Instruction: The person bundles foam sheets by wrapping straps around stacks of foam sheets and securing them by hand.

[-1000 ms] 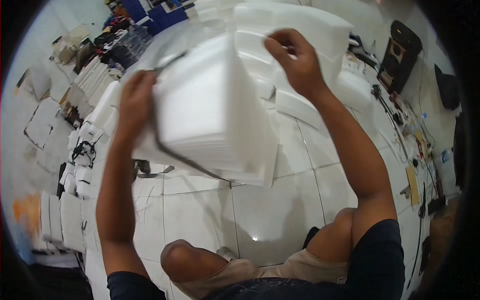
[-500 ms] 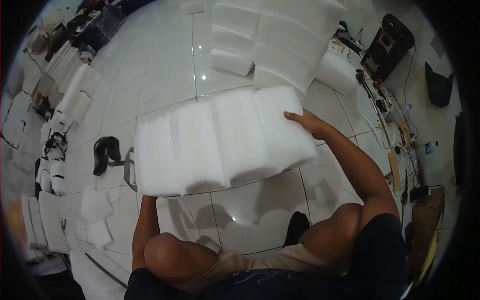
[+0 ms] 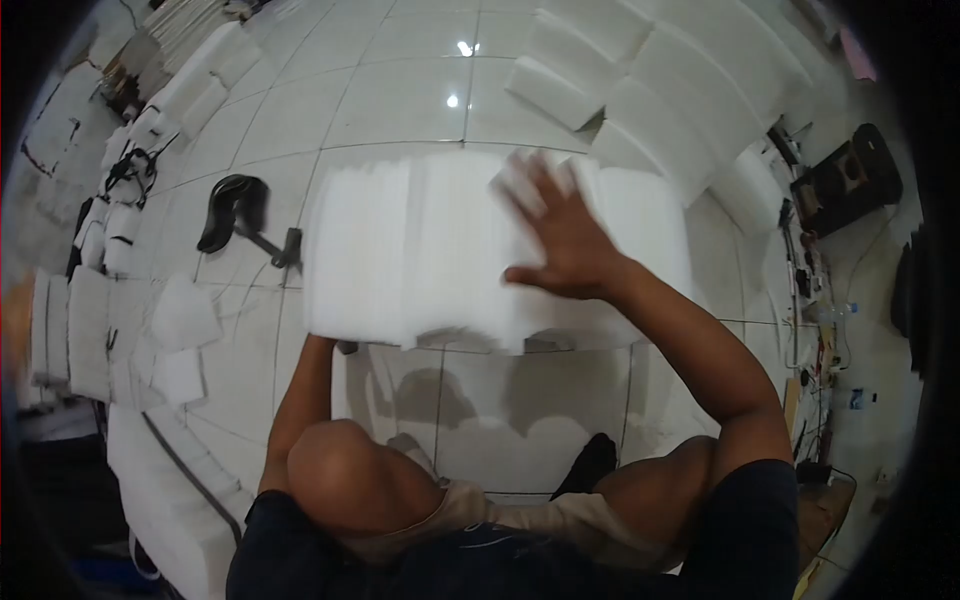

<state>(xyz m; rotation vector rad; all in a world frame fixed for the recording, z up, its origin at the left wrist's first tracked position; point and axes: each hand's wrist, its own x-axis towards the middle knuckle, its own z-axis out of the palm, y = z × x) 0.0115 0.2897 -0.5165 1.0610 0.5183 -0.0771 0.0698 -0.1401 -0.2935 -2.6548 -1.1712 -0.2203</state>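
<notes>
We're apparently steadying the foam stack (image 3: pixel 365 250), right hand (image 3: pixel 570 240) splayed wide, gripping nothing, left hand hidden, can't tell its grip, next move likely needing even support.

Fairly dim, cool indoor light, apparently from overhead, leaves small bright glare spots on the glossy floor (image 3: pixel 400 110) toward its far edge, while soft grey shadows pool nearer its close edge. The white foam block (image 3: pixel 365 250) looks pale, almost washed out, its layers softly smeared. Motion blurs the spread right hand (image 3: pixel 572 250), most at its tips. Wide-angle distortion bends the outer lines, and black vignetting rounds both sides
</notes>
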